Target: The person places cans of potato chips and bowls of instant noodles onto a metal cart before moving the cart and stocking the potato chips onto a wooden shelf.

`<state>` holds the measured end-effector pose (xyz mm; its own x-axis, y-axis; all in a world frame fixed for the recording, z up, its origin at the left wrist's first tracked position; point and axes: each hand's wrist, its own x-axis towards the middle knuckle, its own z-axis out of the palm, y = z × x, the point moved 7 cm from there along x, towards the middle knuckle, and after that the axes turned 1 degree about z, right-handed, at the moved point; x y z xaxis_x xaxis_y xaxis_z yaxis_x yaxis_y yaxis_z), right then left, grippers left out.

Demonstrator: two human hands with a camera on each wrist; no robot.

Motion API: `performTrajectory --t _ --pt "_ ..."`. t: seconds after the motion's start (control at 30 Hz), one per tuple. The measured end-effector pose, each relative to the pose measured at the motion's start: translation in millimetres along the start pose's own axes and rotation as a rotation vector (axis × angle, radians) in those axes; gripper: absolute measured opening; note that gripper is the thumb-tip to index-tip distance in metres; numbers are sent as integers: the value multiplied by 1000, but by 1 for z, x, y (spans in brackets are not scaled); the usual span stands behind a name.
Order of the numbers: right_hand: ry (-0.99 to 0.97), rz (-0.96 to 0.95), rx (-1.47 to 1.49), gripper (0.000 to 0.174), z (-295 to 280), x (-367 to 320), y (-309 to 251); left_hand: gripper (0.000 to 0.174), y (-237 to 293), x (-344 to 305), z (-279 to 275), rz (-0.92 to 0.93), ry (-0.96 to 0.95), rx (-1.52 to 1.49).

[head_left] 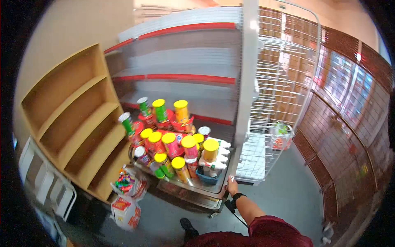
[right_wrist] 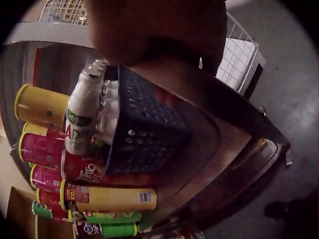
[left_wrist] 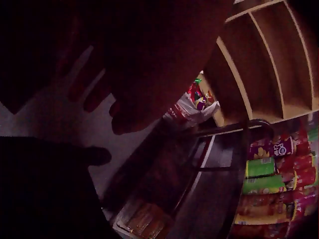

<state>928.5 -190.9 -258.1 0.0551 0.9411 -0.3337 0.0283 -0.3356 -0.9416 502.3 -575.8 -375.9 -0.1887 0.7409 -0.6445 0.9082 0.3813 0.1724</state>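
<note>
Cans with yellow, white and green lids (head_left: 169,138) crowd the metal cart (head_left: 212,190) in the head view. At its right corner my right hand (head_left: 233,186) grips the edge, close to the white post; the right wrist view shows the hand (right_wrist: 159,30) over the rim, beside a dark blue basket (right_wrist: 144,124) and white bottles (right_wrist: 82,109). In the dark left wrist view my left hand (left_wrist: 129,79) hangs with loose, spread fingers and holds nothing. The cart's cans (left_wrist: 264,184) lie to its right in that view.
Behind the cart stands a shelf unit with red edges (head_left: 187,77); an upright post (head_left: 247,82) and wire cage (head_left: 284,74) stand right. A wooden bookcase (head_left: 76,111) is at left. Filled plastic bags (head_left: 126,212) sit on the floor near a foot (head_left: 187,225).
</note>
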Motion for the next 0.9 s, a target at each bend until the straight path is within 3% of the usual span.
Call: performTrajectory --t 0.13,0.2,0.27,0.33,0.4,0.5,0.53,0.6,0.67,0.73,0.77,0.8,0.83,0.87,0.9 --pt "45 -72 -178 57 -5 69 63 49 -20 -86 103 -211 -22 -198" --pt "126 -236 -419 60 -13 59 40 48 -24 -142 176 -319 -63 -299" --pt "134 -469 -445 65 -11 27 1 48 -29 -186 244 -412 -95 -382" --pt "34 -125 -130 64 -10 37 20 43 -24 -198 251 -438 128 -358" --pt "102 -228 -280 63 -18 60 40 38 -23 -212 246 -463 344 -295" --pt "87 -39 -208 68 -21 43 30 34 -30 -246 236 -466 668 -153" --pt "62 25 -93 70 -10 11 -2 34 -41 -248 235 -483 670 -153" --pt "130 -130 -221 71 -17 13 -7 34 -72 -235 234 -545 530 -351" --pt "108 -70 -177 69 -15 -3 -15 34 -96 -217 234 -567 367 -528" --pt "190 -112 -403 68 -28 23 2 35 -117 -201 194 -549 276 -591" --pt "217 -322 -635 68 -28 23 -1 33 -129 -190 190 -541 152 -760" --pt "137 -168 -658 76 -29 30 8 32 -136 -183 189 -537 22 -925" --pt "218 -178 -747 81 -31 23 4 32 -141 -177 180 -527 9 -904" --pt "297 -189 -836 87 -25 -4 -24 33 -151 -174 156 -565 274 -743" --pt "259 79 -620 93 -9 -46 -62 33 -161 -176 132 -588 539 -578"
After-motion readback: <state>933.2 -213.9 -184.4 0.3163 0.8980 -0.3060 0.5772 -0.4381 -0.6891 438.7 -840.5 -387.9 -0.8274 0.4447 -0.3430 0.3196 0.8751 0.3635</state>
